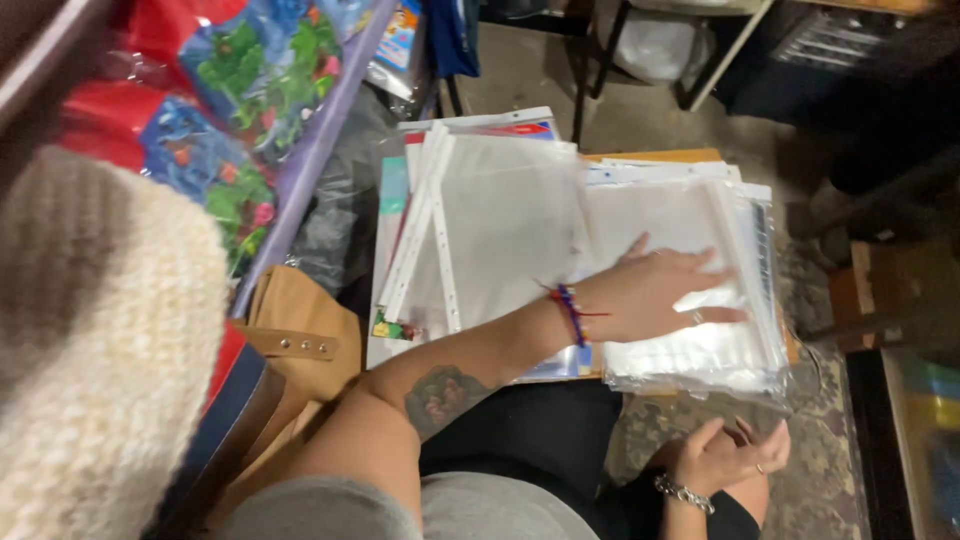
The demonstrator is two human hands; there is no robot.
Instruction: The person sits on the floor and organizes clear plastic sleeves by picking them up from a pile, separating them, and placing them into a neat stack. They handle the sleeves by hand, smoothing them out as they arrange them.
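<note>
Left arm comes in from the lower left and stretches out across the body toward the right, forearm bare, with a dark tattoo on the inner side near the elbow. There's a red and blue string bracelet tied around that wrist. The left hand [660, 292] is flat, palm down, fingers stretched out and slightly spread, pointing right, thumb sticking up toward the top; there's a ring on one finger. The right hand [725, 455] sits much lower, near the bottom edge, loosely curled with the palm turned up-ish and fingers bent in, not gripping anything. It's got a silver chain bracelet on the wrist and a ring too.
</note>
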